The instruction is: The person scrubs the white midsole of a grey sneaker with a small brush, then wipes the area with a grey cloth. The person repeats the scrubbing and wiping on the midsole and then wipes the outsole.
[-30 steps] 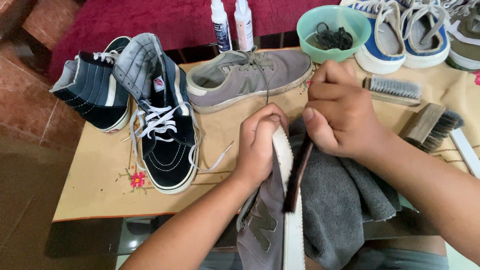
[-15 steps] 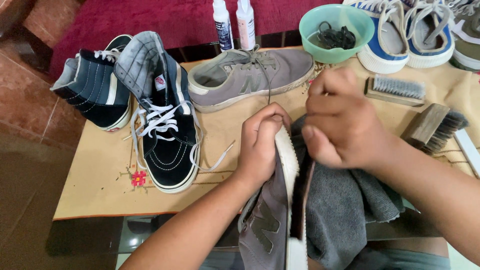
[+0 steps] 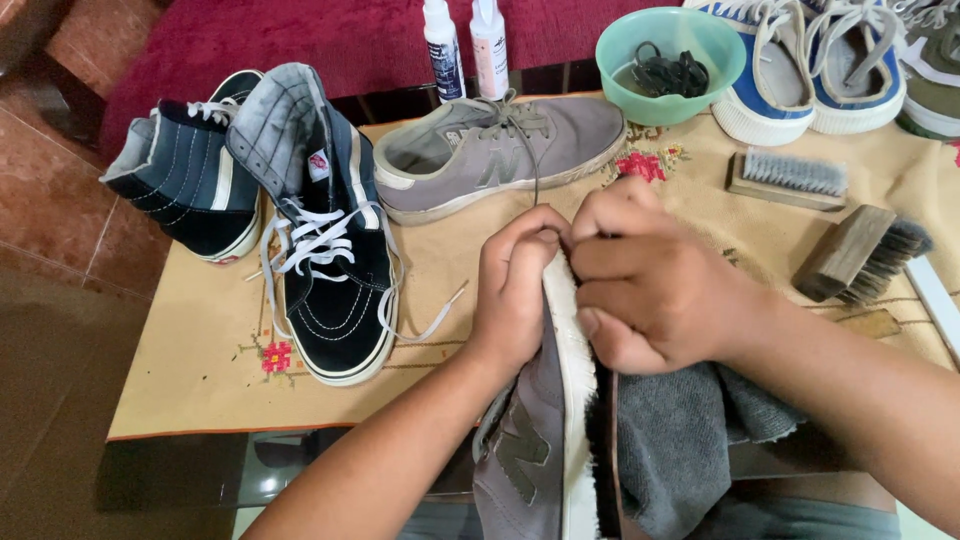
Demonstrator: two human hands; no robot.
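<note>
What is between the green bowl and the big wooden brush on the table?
In the head view, a smaller flat brush with pale bristles lies between the green bowl and the big wooden brush.

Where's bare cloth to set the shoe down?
Free: tan cloth at the near-left corner, left of the black high-top; a smaller patch between that high-top, the grey sneaker and the left hand. Crowded: far edge with bottles and green bowl; right side, around the brushes beyond the right hand.
</note>
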